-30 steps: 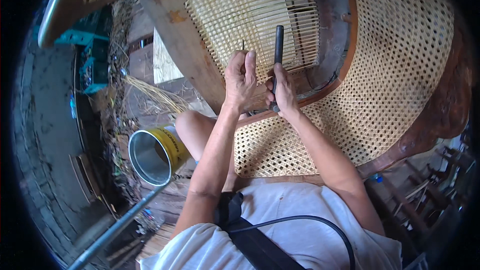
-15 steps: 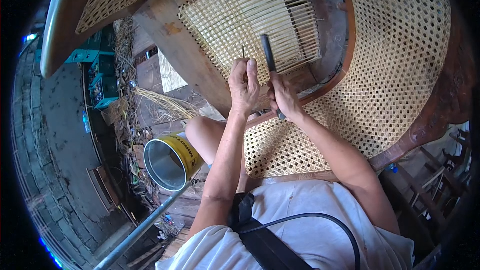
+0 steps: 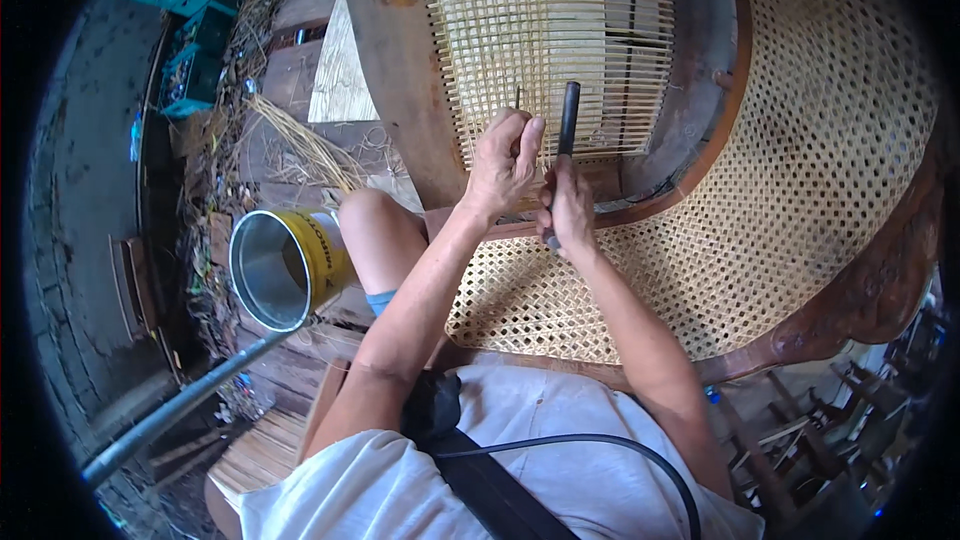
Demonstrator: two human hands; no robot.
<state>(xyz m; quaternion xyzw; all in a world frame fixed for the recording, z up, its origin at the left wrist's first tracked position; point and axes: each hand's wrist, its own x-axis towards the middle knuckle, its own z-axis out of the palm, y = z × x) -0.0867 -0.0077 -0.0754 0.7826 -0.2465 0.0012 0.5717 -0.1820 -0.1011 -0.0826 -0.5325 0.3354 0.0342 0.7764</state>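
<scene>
A wooden chair frame [image 3: 395, 70] lies before me with an unfinished cane panel [image 3: 500, 30] in its opening. On the panel's left the strips cross in a lattice; on its right they run mostly one way. My left hand [image 3: 503, 162] is closed in a fist over the panel's near edge, and a thin dark spike [image 3: 518, 97] sticks up from it. Its handle, if any, is hidden in the fist. Just to the right, my right hand [image 3: 570, 208] grips a dark rod [image 3: 569, 120] that stands up nearly vertical, its lower end showing below the palm.
Finished cane webbing [image 3: 800, 140] in a carved wooden frame [image 3: 850, 280] curves round the near and right side. A yellow bucket [image 3: 325, 250] stands left of my knee. Beyond it lie loose cane strips [image 3: 300, 140], a pale board [image 3: 340, 70] and green crates [image 3: 190, 65].
My view has shifted, so the bucket appears farther left and the panel higher and more upright. Both hands keep their holds; the dark rod leans less to the left than before.
</scene>
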